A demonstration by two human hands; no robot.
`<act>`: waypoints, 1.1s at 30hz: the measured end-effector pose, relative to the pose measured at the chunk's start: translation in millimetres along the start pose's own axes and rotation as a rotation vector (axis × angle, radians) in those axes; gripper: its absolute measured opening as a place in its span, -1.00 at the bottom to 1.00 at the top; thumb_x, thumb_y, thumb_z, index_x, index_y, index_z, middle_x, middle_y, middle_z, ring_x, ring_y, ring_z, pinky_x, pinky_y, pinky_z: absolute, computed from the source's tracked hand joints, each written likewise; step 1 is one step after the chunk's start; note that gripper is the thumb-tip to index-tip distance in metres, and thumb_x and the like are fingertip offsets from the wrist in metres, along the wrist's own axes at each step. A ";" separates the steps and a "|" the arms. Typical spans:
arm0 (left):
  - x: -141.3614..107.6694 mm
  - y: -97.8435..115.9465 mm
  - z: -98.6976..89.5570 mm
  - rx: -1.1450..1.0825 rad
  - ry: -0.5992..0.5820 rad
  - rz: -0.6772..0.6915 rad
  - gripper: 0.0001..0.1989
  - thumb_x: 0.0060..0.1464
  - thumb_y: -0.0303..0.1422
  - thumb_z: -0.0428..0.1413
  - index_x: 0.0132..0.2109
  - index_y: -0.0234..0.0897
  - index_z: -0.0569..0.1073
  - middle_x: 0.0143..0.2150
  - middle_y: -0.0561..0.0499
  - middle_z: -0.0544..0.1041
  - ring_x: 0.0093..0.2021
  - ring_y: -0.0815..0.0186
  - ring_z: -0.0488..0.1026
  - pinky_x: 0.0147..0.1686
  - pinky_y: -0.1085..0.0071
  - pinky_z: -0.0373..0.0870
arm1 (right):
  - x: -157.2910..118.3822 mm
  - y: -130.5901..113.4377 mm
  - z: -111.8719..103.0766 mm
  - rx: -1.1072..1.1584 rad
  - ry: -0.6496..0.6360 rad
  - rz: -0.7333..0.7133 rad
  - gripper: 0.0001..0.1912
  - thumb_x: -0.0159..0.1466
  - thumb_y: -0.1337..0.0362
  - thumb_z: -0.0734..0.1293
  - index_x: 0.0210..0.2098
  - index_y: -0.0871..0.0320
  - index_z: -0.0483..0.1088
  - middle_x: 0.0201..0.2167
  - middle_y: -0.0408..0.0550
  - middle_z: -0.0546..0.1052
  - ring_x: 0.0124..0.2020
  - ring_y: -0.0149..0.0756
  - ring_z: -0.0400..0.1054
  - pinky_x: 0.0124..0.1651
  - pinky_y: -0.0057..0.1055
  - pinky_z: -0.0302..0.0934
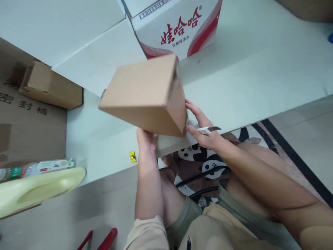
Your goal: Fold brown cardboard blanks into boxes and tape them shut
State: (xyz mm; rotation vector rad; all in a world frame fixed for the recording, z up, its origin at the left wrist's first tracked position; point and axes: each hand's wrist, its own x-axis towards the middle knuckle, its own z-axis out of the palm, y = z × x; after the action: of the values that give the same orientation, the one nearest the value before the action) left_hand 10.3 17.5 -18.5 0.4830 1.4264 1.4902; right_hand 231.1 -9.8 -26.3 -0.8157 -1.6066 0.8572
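A plain brown cardboard box (145, 85) is held tilted above the edge of the pale table. My left hand (146, 139) supports it from below, with its fingers mostly hidden beneath the box. On the box's right side, my right hand (204, 130) presses with thumb and fingertips. Tucked in that same hand is a slim white utility knife (205, 130), its dark slanted end pointing right, away from the box. A small yellow packet (132, 156) lies on the table left of my left forearm.
Behind the box stands a white and red water carton (179, 31), beside a large white box (104, 52). At the left are another brown box (52, 85), a plastic bottle (18, 172) and a pale yellow plastic object (44, 189). The table's front edge (260, 122) runs above my lap.
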 end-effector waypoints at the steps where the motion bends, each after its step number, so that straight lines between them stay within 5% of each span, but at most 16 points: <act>1: -4.0 -1.5 3.7 0.003 -0.067 -0.041 -0.61 -0.02 -0.04 0.18 -0.14 -0.23 0.51 -0.19 -0.07 0.61 -0.23 0.26 0.56 -0.41 0.44 0.44 | -0.2 -0.9 -1.7 -0.011 0.010 -0.032 -0.37 0.36 0.03 0.29 0.37 -0.06 0.16 0.47 -0.01 0.13 0.50 -0.07 -0.02 0.52 0.05 -0.05; 6: -11.4 -5.4 6.9 0.161 -0.279 -0.119 -0.27 0.02 0.34 -0.04 -0.14 -0.28 0.48 -0.50 -0.05 0.49 -0.56 0.28 0.45 -0.65 0.42 0.18 | 0.8 -5.6 -12.7 0.004 0.091 -0.032 -0.49 0.38 0.05 0.24 0.31 -0.14 0.27 0.44 -0.15 0.21 0.50 -0.11 -0.01 0.53 0.05 -0.06; 10: -19.3 -7.5 5.4 0.341 -0.397 -0.225 -0.31 0.04 0.32 -0.01 -0.19 -0.26 0.45 -0.61 0.04 0.43 -0.69 0.35 0.38 -0.71 0.46 -0.05 | 3.1 -9.7 -19.3 0.017 0.185 0.051 -0.55 0.38 0.01 0.22 0.21 -0.13 0.39 0.38 -0.18 0.31 0.47 -0.09 0.06 0.53 0.03 -0.04; 16: -25.3 -11.8 1.2 0.730 -0.877 -0.279 -0.35 -0.01 0.29 0.08 -0.36 -0.29 0.50 -0.50 -0.06 0.58 -0.69 0.40 0.35 -0.70 0.48 0.04 | 7.8 -5.0 -34.4 0.094 0.337 0.028 -0.65 0.31 0.09 0.21 -0.06 -0.07 0.57 0.17 -0.15 0.52 0.32 -0.01 0.29 0.42 0.11 0.12; 19: -15.6 -12.9 -2.9 0.809 -0.690 0.008 -0.51 0.03 0.10 0.19 -0.38 -0.30 0.53 -0.48 -0.06 0.57 -0.58 0.40 0.37 -0.56 0.46 0.27 | 9.2 -7.8 -38.8 0.086 0.232 0.038 -0.70 0.26 0.18 0.26 -0.13 -0.03 0.60 0.13 -0.11 0.56 0.23 0.00 0.37 0.35 0.13 0.21; 22: -7.5 -6.4 -8.8 0.620 -0.216 0.570 -0.56 0.07 0.02 0.18 -0.12 -0.27 0.54 -0.19 -0.13 0.62 -0.16 0.23 0.56 -0.20 0.35 0.47 | 9.8 -14.2 -36.4 0.055 0.061 -0.028 -0.68 0.28 0.18 0.29 -0.03 -0.05 0.58 0.17 -0.07 0.54 0.24 -0.03 0.38 0.36 0.09 0.22; 24: -8.1 1.3 -11.9 0.513 -0.056 0.949 -0.48 0.14 0.04 0.08 0.07 -0.21 0.49 0.10 -0.15 0.55 0.18 0.14 0.46 0.15 0.17 0.39 | 9.6 -18.5 -32.7 0.076 -0.063 -0.094 -0.66 0.31 0.15 0.29 0.04 -0.05 0.55 0.20 -0.05 0.51 0.28 -0.06 0.36 0.41 0.05 0.17; 26: -13.5 8.0 -12.2 0.578 -0.128 1.179 -0.49 0.20 0.03 0.00 0.11 -0.17 0.50 0.20 -0.11 0.51 0.34 0.08 0.32 0.35 0.04 0.18 | 8.8 -21.5 -29.4 0.139 -0.186 -0.106 -0.65 0.32 0.14 0.30 0.07 -0.05 0.53 0.24 -0.07 0.49 0.34 -0.08 0.30 0.46 0.02 0.10; 29: -23.4 9.6 -7.4 0.715 -0.265 1.225 -0.54 0.27 -0.08 -0.08 0.06 -0.18 0.57 0.14 -0.10 0.55 0.32 0.06 0.32 0.39 0.00 0.10 | 6.7 -20.5 -26.5 0.306 -0.237 0.015 -0.68 0.30 0.17 0.31 0.00 -0.04 0.57 0.23 -0.11 0.49 0.34 -0.09 0.30 0.44 -0.01 0.13; 33: -27.4 0.8 0.4 0.665 -0.219 1.228 -0.53 0.30 -0.16 -0.13 0.06 -0.19 0.59 0.10 -0.09 0.56 0.24 0.10 0.35 0.36 0.04 0.16 | 7.3 -6.3 -27.9 0.513 0.227 0.251 -0.81 0.27 0.17 0.29 -0.30 0.07 0.54 -0.21 -0.09 0.67 -0.11 -0.19 0.59 0.04 -0.14 0.49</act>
State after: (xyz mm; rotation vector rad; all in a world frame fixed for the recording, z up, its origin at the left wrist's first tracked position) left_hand 22.4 -5.0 -8.7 2.1458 1.4613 1.6801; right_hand 256.7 -3.6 -13.2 -0.7185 -1.0304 1.2427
